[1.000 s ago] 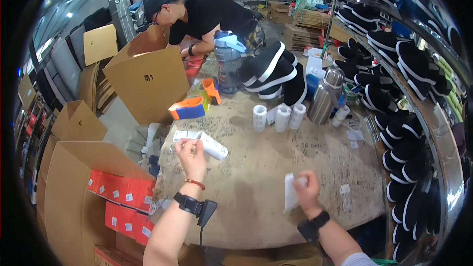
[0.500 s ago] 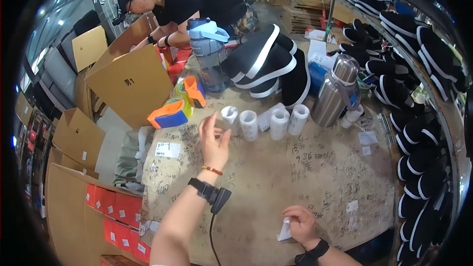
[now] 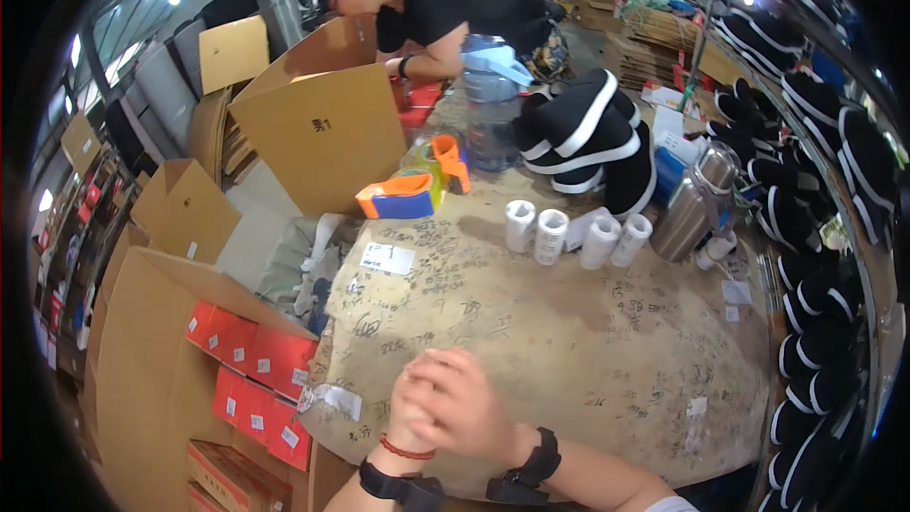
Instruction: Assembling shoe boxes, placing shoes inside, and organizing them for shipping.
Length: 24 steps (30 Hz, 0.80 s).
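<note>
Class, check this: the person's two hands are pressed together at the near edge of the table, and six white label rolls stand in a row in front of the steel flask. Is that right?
Not quite. The head view shows four white label rolls, not six. The rest holds: the left hand and right hand are pressed together at the near edge of the table, with the steel flask behind the rolls.

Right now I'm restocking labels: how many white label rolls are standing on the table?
4, in a row at the table's far side: rolls at and, beside the steel flask. More may be hidden behind it.
</note>
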Available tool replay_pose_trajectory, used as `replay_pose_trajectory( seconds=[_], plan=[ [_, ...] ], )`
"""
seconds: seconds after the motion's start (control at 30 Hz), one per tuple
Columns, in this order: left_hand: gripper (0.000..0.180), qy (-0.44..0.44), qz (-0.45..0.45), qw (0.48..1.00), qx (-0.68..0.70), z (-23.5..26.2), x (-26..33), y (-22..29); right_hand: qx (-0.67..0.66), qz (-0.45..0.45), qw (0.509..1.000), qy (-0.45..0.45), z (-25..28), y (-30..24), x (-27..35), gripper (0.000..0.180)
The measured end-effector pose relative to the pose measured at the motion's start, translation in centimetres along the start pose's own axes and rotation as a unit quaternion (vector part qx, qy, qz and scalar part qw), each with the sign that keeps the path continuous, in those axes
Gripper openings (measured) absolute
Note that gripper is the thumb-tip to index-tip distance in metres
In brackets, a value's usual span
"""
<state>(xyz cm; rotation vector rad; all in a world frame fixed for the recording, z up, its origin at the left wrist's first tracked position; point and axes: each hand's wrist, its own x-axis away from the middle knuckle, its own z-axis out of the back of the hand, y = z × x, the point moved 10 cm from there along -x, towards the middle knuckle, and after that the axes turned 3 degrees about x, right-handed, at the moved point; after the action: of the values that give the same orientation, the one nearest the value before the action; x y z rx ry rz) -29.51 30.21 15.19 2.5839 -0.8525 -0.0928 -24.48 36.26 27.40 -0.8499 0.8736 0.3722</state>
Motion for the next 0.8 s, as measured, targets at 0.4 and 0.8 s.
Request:
replay_pose_trajectory(
  seconds=[0.4,0.8],
  plan=[
    [0.067,0.145,-0.173,0.383,-0.896,10.3,5.1,14.1,-0.154,-0.152,0.975,0.051,-6.1,8.1,-6.7,0.013],
    [0.056,0.125,-0.092,0.369,-0.916,10.3,2.7,12.5,-0.096,-0.101,0.973,-0.186,-30.7,13.0,-9.1,0.081]
  ],
)
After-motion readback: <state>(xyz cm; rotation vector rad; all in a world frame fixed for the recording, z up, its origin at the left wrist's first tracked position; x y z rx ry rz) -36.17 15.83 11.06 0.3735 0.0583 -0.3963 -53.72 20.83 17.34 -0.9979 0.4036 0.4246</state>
